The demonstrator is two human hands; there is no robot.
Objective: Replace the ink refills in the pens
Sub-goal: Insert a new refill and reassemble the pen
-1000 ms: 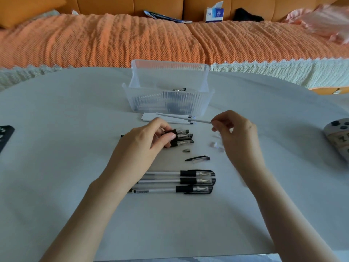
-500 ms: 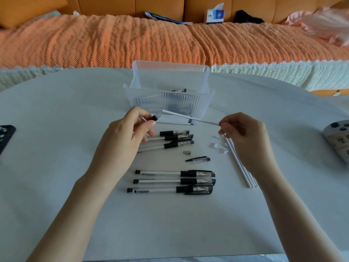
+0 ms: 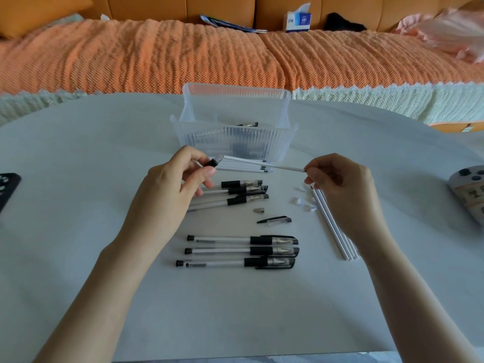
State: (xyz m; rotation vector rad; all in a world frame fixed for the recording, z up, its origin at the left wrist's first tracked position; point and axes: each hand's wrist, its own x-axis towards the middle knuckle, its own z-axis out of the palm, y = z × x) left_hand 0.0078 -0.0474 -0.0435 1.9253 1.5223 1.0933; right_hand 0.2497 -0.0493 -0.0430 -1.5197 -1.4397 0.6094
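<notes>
My left hand (image 3: 170, 189) grips an open pen barrel (image 3: 213, 162) by its black grip end, above the table. My right hand (image 3: 340, 184) pinches the right end of a white ink refill (image 3: 262, 163), whose left end sits at the barrel's mouth. Below lie three uncapped pens (image 3: 235, 192), a metal tip cone (image 3: 258, 210) and a loose black cap (image 3: 275, 220). Nearer me lie three capped pens (image 3: 241, 251) in a row. A bundle of white refills (image 3: 337, 231) lies under my right wrist, and more refills (image 3: 248, 167) lie before the box.
A clear ribbed plastic box (image 3: 235, 142) with pens inside stands at the table's far middle. Small clear refill tip caps (image 3: 301, 201) are scattered by my right hand. A game controller (image 3: 468, 189) sits at the right edge, a dark object (image 3: 6, 187) at the left. An orange sofa lies beyond.
My left hand lifted the pen barrel from the table up towards the box. The refill's left end now meets the barrel's mouth. My right hand shifted slightly right.
</notes>
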